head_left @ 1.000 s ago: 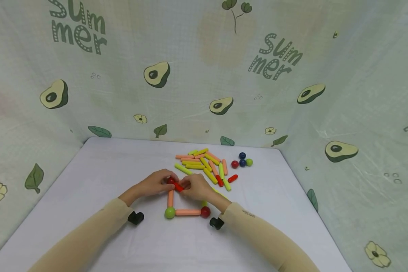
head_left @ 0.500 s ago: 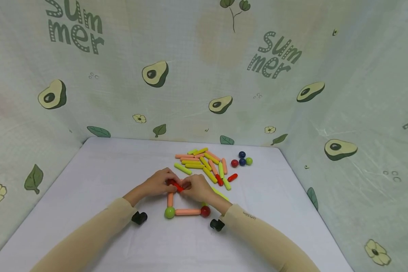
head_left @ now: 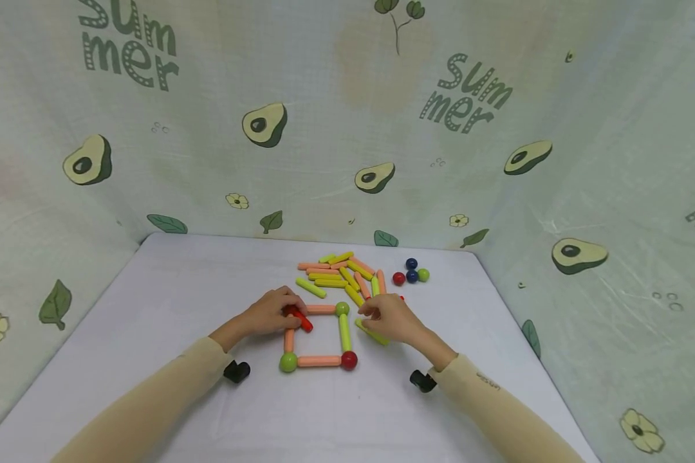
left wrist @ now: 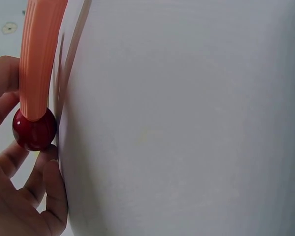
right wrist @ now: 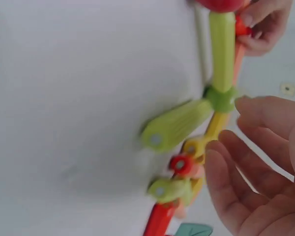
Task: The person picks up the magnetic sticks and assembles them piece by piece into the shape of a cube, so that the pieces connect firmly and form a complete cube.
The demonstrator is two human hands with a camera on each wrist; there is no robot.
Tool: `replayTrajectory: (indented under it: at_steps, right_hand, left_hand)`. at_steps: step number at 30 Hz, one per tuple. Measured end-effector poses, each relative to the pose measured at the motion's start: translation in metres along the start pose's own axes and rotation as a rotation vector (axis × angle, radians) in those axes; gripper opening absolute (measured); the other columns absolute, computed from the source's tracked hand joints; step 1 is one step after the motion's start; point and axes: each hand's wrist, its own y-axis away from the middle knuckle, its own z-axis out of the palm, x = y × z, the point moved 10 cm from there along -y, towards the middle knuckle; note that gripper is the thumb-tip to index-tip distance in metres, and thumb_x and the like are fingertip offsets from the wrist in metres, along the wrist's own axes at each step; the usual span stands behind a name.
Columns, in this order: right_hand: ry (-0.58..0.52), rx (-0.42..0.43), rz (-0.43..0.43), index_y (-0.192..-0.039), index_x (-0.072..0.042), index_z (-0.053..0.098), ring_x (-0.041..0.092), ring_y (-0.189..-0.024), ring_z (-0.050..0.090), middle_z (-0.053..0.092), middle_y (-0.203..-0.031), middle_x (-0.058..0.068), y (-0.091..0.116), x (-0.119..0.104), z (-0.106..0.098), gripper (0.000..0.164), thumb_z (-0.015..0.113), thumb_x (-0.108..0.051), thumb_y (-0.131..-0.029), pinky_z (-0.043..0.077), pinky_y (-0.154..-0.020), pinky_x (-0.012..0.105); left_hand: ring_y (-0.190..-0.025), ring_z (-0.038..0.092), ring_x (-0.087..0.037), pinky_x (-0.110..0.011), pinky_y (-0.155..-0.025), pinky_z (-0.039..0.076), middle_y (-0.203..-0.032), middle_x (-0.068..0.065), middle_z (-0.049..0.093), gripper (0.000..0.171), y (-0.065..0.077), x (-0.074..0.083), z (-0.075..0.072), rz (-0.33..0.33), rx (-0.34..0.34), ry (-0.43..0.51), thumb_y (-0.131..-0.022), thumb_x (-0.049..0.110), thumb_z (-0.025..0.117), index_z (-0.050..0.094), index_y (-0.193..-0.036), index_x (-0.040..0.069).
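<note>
A square of sticks and balls lies on the table in the head view: salmon sticks, a lime stick, green balls and a red ball. At its far left corner my left hand holds another red ball, mostly hidden by the fingers in the head view. A short red stick juts from that corner into the square. My right hand hovers beside the square with fingers loosely bent and nothing in them. Beneath it is a loose lime stick.
Behind the square lies a pile of loose yellow, salmon and lime sticks, partly covered by my right hand. Several loose balls, blue, red and green, sit at the back right. A patterned cloth hangs behind the table.
My right hand has let go of the short red stick and moved right toward the loose sticks, uncovering the square's far right corner. The left hand has stayed at its corner.
</note>
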Motion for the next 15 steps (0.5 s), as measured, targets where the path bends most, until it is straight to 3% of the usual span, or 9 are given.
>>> replayTrajectory:
  at_steps: [4,8,15]
  right_hand:
    - [0.023,-0.068,0.048,-0.113,-0.006,0.08,0.012,-0.08,0.06,0.071,-0.09,-0.003,0.008,0.022,0.009,0.022,0.084,-0.013,-0.092,0.054,-0.072,0.025]
    - [0.034,-0.106,0.034,-0.117,-0.006,0.078,0.013,-0.078,0.059,0.07,-0.087,-0.003,0.011,0.031,0.019,0.027,0.085,-0.014,-0.092,0.054,-0.07,0.026]
    - [0.025,-0.057,0.005,-0.12,-0.006,0.078,0.013,-0.077,0.059,0.069,-0.088,-0.003,0.012,0.015,0.01,0.028,0.082,-0.011,-0.093,0.053,-0.069,0.026]
  left_hand:
    - [-0.105,0.051,-0.022,-0.038,-0.085,0.044,-0.119,-0.001,0.059,0.012,0.001,-0.002,0.0,-0.008,-0.002,-0.009,-0.096,0.024,0.079,0.075,-0.106,0.03]
    - [-0.105,0.051,-0.022,-0.038,-0.086,0.045,-0.12,-0.001,0.059,0.012,0.0,-0.003,0.001,-0.012,-0.008,-0.013,-0.096,0.024,0.078,0.075,-0.106,0.03]
    - [-0.105,0.051,-0.022,-0.038,-0.086,0.046,-0.119,-0.001,0.058,0.013,-0.001,-0.002,0.001,-0.011,-0.018,-0.007,-0.096,0.024,0.078,0.075,-0.107,0.031]
